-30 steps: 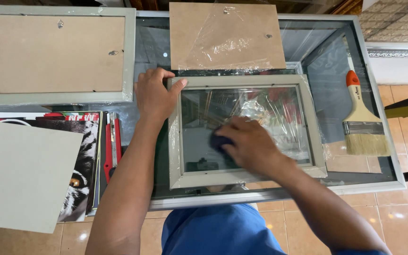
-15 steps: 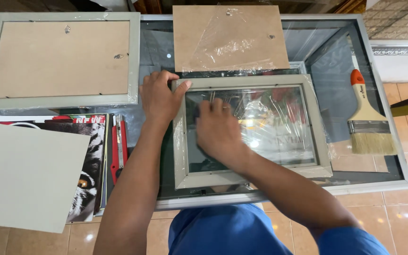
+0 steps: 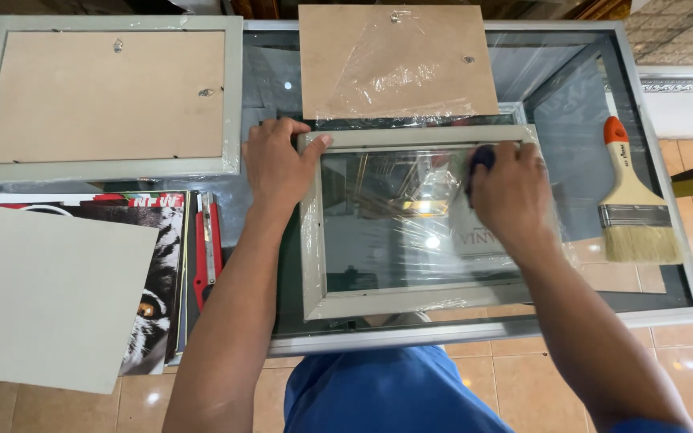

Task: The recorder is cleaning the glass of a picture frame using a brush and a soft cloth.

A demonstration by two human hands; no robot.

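A grey picture frame (image 3: 411, 301) with glass and loose clear wrap lies on a glass-topped table (image 3: 667, 313). My left hand (image 3: 277, 163) presses flat on the frame's top left corner. My right hand (image 3: 509, 195) is closed on a small dark blue cloth (image 3: 480, 156) and rests on the glass near the frame's top right corner.
A brown backing board (image 3: 395, 60) with plastic film lies just beyond the frame. A second grey frame (image 3: 106, 96) lies face down at far left. A paintbrush (image 3: 631, 200) with an orange handle lies at right. Posters and a grey sheet (image 3: 42, 297) lie at left.
My right hand with the cloth has swept across the glass, from the lower middle to the left and now to the top right. The left hand has stayed on the corner.
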